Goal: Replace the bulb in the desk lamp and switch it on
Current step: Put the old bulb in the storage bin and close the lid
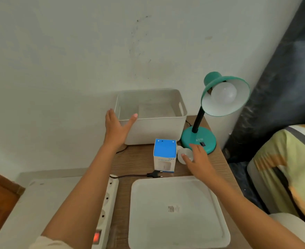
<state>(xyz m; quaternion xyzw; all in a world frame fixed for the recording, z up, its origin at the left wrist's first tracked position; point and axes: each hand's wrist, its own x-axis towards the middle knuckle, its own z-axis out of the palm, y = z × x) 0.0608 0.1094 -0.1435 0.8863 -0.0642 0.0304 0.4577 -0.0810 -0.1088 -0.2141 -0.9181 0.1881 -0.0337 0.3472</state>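
A teal desk lamp (pixel 198 141) stands at the table's right, its shade tilted toward me with a white bulb (pixel 223 95) screwed in and unlit. A black switch (pixel 203 144) sits on its base. A second white bulb (pixel 181 156) lies on the table between the lamp base and a blue and white bulb box (pixel 164 155). My right hand (pixel 199 159) rests over this loose bulb with its fingers spread, touching it. My left hand (pixel 116 128) hovers open in front of the white bin. The lamp's black plug (pixel 154 175) lies unplugged on the table.
A white plastic bin (pixel 153 130) stands at the back against the wall. Its white lid (pixel 176 212) lies flat at the near edge. A white power strip (pixel 105 209) with a lit red switch runs along the table's left edge. A bed with a striped cover is at the right.
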